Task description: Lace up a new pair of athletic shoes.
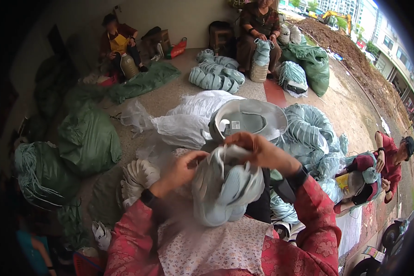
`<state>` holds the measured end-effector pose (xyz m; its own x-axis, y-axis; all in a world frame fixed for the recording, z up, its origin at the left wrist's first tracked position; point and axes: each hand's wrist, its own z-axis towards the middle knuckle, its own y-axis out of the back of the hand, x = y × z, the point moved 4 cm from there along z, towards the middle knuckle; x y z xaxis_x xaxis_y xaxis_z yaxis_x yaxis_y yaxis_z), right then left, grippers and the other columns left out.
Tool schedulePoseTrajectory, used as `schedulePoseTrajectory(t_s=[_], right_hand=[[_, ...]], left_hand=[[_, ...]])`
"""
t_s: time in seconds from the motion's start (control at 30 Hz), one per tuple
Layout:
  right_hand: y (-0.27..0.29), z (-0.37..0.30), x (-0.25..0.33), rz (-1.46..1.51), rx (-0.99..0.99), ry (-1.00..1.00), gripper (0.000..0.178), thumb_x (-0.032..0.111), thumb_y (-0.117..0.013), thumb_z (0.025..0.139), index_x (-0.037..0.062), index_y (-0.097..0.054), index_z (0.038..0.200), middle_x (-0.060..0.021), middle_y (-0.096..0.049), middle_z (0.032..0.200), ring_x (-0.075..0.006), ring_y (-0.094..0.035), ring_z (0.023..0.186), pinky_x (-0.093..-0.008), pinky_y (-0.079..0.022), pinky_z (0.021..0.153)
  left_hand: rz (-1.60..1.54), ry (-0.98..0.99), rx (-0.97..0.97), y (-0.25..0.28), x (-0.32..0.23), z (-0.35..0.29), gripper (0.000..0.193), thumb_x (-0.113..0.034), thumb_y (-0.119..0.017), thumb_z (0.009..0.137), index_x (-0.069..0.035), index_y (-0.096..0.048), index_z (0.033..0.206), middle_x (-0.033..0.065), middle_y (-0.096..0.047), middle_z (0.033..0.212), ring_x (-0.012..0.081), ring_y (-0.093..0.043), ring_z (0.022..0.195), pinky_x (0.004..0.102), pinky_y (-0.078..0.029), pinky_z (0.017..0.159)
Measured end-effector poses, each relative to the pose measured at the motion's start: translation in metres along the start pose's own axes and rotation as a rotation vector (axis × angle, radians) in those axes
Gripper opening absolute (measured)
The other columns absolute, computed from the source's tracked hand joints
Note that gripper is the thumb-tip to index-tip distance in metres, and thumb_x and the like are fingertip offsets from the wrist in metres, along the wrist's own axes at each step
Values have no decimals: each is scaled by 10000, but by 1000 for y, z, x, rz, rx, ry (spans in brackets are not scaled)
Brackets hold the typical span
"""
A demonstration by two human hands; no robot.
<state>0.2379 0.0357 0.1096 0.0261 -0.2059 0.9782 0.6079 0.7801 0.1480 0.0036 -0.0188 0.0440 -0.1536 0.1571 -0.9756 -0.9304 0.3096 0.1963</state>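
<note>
A bundle of pale blue-grey shoe uppers (pixel 227 188) stands in front of me, above my floral apron (pixel 216 246). At its top edge my right hand (pixel 264 154) bends over with fingers closed on an upper. My left hand (pixel 181 170) is beside the bundle's upper left, its fingers curled together and somewhat blurred. Anything between those fingers is too small to make out. Just beyond my hands is a round pale tub (pixel 280 122), with a grey shoe-shaped piece (pixel 248 124) and a small white round item (pixel 224 124) inside.
White plastic sacking (pixel 188 115) lies beyond my left hand. Rows of blue uppers (pixel 308 126) pile up on the right, and cream pieces (pixel 140 179) on the left. Green sacks (pixel 87 138) stand farther left. Several people work around, one (pixel 393 163) close on the right.
</note>
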Motion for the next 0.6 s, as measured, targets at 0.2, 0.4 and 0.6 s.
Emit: schedulePoseTrajectory(t_s=[0.2, 0.4, 0.6], right_hand=[[-24, -37, 34, -15, -34, -46, 474, -197, -543, 767, -25, -559, 1209, -102, -658, 1188, -166, -615, 1140, -295, -461, 1009], [1, -43, 19, 22, -126, -37, 374, -211, -506, 775, -27, -621, 1079, -75, -673, 1104, -139, -627, 1078, -280, -479, 970], [17, -14, 27, -268, -153, -50, 301, -205, -537, 783, -7, -648, 980, -42, -683, 976, -107, -645, 954, -250, -512, 847]], left_hand=[[-52, -102, 145, -45, -17, 17, 604, -156, -752, 835, -41, -488, 1366, 151, -588, 1265, 255, -572, 1185, 345, -443, 1027], [45, -202, 171, -68, -21, 42, 553, -203, -721, 858, -36, -505, 1339, 147, -574, 1283, 264, -580, 1174, 343, -440, 1024], [139, -273, 93, -61, -16, 36, 574, -140, -737, 832, -26, -513, 1348, 151, -593, 1250, 260, -585, 1168, 340, -443, 1026]])
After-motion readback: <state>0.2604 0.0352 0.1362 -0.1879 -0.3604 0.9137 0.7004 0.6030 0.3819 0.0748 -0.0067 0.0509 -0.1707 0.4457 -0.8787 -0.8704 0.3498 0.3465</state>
